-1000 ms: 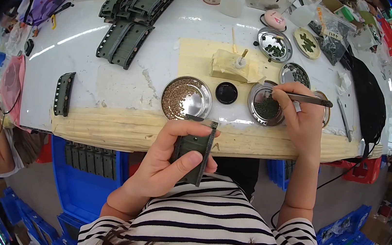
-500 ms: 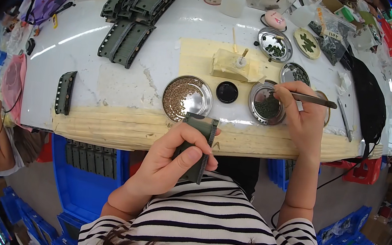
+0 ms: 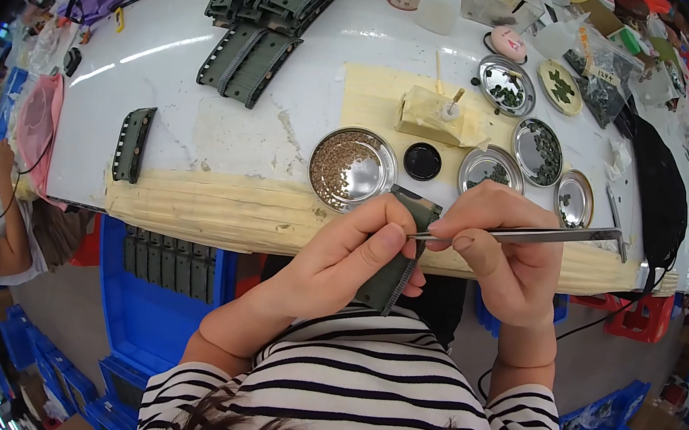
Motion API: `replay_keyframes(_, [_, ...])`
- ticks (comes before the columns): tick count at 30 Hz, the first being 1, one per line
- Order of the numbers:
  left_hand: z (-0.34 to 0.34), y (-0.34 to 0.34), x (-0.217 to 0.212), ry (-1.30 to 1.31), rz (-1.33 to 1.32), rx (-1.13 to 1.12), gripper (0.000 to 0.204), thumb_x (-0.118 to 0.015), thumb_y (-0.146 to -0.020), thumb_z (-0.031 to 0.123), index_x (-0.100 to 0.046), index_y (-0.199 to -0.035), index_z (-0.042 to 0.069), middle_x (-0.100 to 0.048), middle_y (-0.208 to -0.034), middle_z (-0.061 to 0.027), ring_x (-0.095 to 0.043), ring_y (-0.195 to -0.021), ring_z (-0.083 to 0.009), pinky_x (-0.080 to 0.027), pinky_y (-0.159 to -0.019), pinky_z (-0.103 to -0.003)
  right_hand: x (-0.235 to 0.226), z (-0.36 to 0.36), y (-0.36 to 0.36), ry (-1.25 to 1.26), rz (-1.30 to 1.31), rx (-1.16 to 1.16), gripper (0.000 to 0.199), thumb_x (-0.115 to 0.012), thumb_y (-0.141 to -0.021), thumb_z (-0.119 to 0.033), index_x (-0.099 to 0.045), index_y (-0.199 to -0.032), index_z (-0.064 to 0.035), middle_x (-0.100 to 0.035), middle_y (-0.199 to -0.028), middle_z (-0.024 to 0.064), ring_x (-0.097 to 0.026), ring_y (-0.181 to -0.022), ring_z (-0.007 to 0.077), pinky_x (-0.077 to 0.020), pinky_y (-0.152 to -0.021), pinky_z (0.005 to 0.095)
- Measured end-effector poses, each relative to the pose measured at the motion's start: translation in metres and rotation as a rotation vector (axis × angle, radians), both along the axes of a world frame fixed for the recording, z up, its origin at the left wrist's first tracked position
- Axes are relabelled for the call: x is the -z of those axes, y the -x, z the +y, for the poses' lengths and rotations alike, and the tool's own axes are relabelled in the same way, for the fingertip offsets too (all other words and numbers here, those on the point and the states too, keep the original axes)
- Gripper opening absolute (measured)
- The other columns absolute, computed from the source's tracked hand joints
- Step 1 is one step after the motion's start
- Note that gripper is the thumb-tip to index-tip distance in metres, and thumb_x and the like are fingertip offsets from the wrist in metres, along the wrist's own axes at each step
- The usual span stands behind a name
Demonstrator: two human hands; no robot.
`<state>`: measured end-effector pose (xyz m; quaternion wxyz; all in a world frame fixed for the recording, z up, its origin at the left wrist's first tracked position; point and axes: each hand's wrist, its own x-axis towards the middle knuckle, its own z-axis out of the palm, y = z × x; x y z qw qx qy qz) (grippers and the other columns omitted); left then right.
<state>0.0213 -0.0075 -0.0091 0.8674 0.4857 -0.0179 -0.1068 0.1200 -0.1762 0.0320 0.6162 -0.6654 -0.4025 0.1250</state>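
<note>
My left hand (image 3: pixel 343 262) grips a dark green, ribbed-edged panel (image 3: pixel 387 285) close to my body, thumb and fingers wrapped round it. In my right hand (image 3: pixel 511 261) is a pair of metal tweezers (image 3: pixel 561 236), their tips touching the panel's edge beside my left thumb. Whether the tips hold a small piece is hidden by my fingers. Just beyond my hands stand a round metal dish (image 3: pixel 379 176) of small brown pieces, a black round cap (image 3: pixel 422 162) and a metal dish (image 3: pixel 472 155) of tiny dark green pieces.
A yellow-wrapped block (image 3: pixel 438 119) carries a small pot with a stick. Similar green panels (image 3: pixel 251 66) are stacked at the far left; one lone panel (image 3: pixel 134 144) lies nearer. More small dishes (image 3: pixel 537 151) sit right. A blue crate (image 3: pixel 151 320) of panels stands below left.
My right hand has come from over the dish of green pieces leftward and down to the panel, bringing the tweezer tips to its edge. My left hand has tilted the panel. The view has shifted slightly.
</note>
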Motion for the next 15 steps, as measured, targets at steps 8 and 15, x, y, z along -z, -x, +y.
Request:
replay_keyframes(8, [0.0039, -0.0001, 0.0021, 0.192, 0.046, 0.064, 0.028, -0.034, -0.102, 0.028, -0.042, -0.09, 0.004, -0.057, -0.086, -0.0108, -0.062, -0.079, -0.0165, -0.055, -0.071, -0.029, 0.0074, -0.0034, 0.0039, -0.108, -0.097, 0.004, 0.013, -0.07, -0.077, -0.007, -0.067, -0.087, 0.0006, -0.066, -0.077, 0.0097, -0.064, -0.069, 0.0203, -0.0497, -0.062, 0.0271])
replay_keyframes(15, [0.0053, -0.0012, -0.0009, 0.249, 0.062, 0.055, 0.03, -0.033, -0.102, 0.03, -0.043, -0.089, 0.005, -0.057, -0.086, -0.0118, -0.062, -0.076, -0.0157, -0.056, -0.069, -0.028, 0.0094, 0.0012, 0.0044, -0.107, -0.502, -0.006, 0.031, -0.077, -0.065, -0.017, -0.067, -0.091, -0.002, -0.067, -0.083, 0.0093, -0.067, -0.077, 0.0255, -0.0548, -0.068, 0.0316])
